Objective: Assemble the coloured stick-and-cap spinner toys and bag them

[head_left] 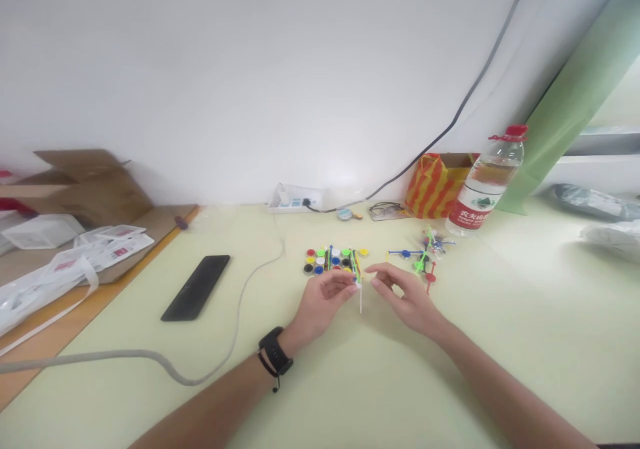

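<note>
My left hand (323,302), with a black watch on the wrist, pinches a thin white plastic stick (361,301) that points down toward me. My right hand (407,299) hovers just right of it, thumb and index finger apart with nothing visible between them. Behind my hands lie coloured round pieces (311,253) in rows, with bundles of thin coloured sticks (329,259) among them. Beyond my right hand are joined stick-and-disc pieces, among them a blue one (405,254), a green one (421,263) and a red one (431,277).
A black phone-like slab (196,289) and a grey cable (240,302) lie to the left. A cardboard box (100,182) stands far left. Along the wall are a power strip (295,201), a striped bag (433,185) and a large water bottle (485,185).
</note>
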Demonstrator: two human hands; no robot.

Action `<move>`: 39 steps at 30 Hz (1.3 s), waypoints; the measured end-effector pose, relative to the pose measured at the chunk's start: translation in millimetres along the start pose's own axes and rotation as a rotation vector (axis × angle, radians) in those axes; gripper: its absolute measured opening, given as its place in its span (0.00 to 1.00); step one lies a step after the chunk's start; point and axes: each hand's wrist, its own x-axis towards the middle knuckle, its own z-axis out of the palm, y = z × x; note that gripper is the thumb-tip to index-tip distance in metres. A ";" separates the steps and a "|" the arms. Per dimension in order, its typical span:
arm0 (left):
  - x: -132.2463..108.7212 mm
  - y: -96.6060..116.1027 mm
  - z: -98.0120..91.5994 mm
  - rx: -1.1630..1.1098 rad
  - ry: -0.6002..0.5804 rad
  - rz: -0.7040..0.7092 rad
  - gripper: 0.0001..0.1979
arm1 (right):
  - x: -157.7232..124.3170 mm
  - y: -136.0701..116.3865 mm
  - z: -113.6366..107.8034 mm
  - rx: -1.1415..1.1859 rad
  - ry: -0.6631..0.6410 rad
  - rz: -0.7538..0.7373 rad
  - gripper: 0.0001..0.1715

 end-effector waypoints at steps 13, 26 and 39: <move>5.6 5.2 -8.5 -0.033 0.009 -0.021 0.15 | 0.6 -3.1 0.2 0.193 -0.117 0.149 0.34; 7.2 4.0 -11.1 -0.032 -0.121 -0.068 0.14 | 0.6 -3.9 8.5 0.247 -0.120 0.088 0.12; 7.9 -0.5 -14.9 -0.078 -0.098 -0.080 0.16 | -5.8 2.3 12.3 0.205 -0.004 0.070 0.52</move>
